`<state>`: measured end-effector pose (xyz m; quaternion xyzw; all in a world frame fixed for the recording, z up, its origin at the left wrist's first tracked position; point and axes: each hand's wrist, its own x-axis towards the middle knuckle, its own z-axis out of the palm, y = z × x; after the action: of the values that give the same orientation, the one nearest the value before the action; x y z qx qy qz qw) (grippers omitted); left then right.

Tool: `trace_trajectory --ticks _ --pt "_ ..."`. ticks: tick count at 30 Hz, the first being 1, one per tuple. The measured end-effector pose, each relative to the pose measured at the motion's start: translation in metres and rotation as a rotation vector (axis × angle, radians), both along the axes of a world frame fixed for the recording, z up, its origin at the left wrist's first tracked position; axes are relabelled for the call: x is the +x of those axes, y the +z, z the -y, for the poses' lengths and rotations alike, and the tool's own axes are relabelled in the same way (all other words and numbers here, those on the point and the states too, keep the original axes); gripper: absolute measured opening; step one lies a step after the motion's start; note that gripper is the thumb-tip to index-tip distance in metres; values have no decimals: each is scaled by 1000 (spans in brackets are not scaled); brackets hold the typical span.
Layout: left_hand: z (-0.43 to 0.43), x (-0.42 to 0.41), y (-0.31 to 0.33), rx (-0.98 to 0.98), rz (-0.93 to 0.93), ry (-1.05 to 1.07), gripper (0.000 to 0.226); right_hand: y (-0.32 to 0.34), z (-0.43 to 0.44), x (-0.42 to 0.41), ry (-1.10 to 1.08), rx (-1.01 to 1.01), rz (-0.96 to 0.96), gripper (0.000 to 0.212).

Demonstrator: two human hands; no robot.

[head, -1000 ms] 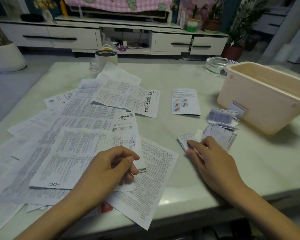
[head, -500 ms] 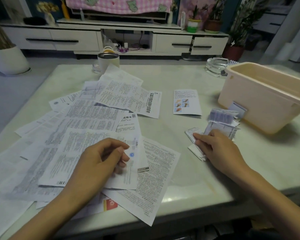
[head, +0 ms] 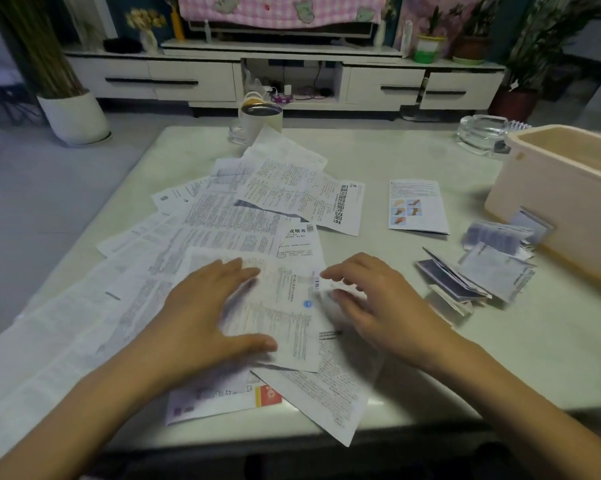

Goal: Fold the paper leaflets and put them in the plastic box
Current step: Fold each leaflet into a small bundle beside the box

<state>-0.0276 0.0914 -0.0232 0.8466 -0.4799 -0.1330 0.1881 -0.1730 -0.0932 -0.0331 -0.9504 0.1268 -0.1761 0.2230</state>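
The thin white printed paper leaflets (head: 222, 237) look matt and a bit creased. The pale greenish polished surface (head: 413, 157) is smooth and shiny, kinda marble-like. The pinkish-beige plastic box (head: 534, 202) is smooth with a dull sheen, the clear glass ashtray (head: 482, 136) is glossy, and the pink checked cloth (head: 278, 8) looks soft.

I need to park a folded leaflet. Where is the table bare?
Bare: the far strip between the mug and the glass ashtray; the gap between the picture leaflet and the folded pile; the near right corner, in front of the plastic box. Crowded: the left half, under loose sheets.
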Motion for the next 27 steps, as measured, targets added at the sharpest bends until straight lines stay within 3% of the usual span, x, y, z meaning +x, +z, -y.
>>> trace_trajectory --ticks 3,5,7,10,14,17,19,22,25,27 --pt "-1 -1 -11 210 22 -42 138 -5 -5 10 84 -23 -57 44" --pt "-1 -2 -13 239 -1 -57 130 -8 -5 12 128 -27 -78 46" --pt "-2 0 -11 232 -31 -57 122 -12 -6 12 150 -24 -78 44" --pt "-4 0 -6 207 -25 -86 130 -13 -5 9 107 73 -34 43" --pt "-7 -7 2 69 -21 -101 115 -13 -2 10 26 121 136 37" --pt "-9 -6 0 3 10 -98 114 -9 -1 10 -40 270 235 30" --pt "-10 -6 -2 8 33 -82 102 -5 -1 8 -77 361 262 33" --pt "-9 -6 0 -104 46 -64 67 -1 -1 6 -130 484 304 34" --pt "-7 -9 18 -420 -182 89 23 5 -2 8 -180 751 436 33" --pt "-5 -13 29 -599 -548 233 24 12 -4 7 -161 1001 440 37"
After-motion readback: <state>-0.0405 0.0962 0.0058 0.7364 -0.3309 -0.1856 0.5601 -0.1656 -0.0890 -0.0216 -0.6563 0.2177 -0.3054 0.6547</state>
